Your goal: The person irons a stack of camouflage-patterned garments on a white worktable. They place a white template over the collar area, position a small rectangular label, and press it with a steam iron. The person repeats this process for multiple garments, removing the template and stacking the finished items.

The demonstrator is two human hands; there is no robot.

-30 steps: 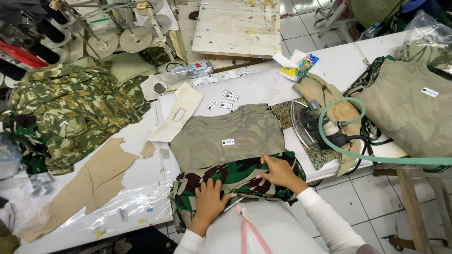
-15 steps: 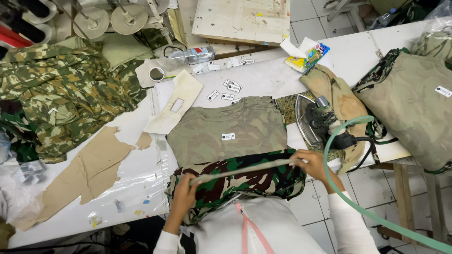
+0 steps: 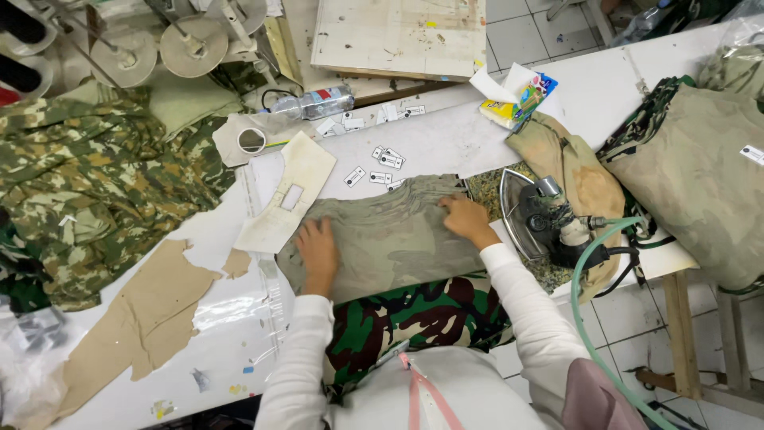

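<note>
An olive-green fabric piece [image 3: 390, 235] lies spread on the white table [image 3: 446, 139] in front of me. My left hand [image 3: 317, 248] presses flat on its left part, fingers apart. My right hand [image 3: 465, 216] rests palm down on its upper right edge. Below the olive piece a dark camouflage garment [image 3: 422, 314] hangs over the table's near edge toward my lap. Both arms wear white sleeves.
A steam iron [image 3: 541, 219] with a green hose [image 3: 593, 318] sits right of my right hand. Small white labels [image 3: 382, 159] lie beyond the fabric. A beige card template [image 3: 288, 199], a plastic bottle [image 3: 318, 102], a camouflage pile [image 3: 87, 183] and folded olive garments [image 3: 700, 175] surround the area.
Earlier my hands held the fabric's near edge and lifted it. Now the fold has been laid over, and both hands lie flat on the olive piece, further up the table.
</note>
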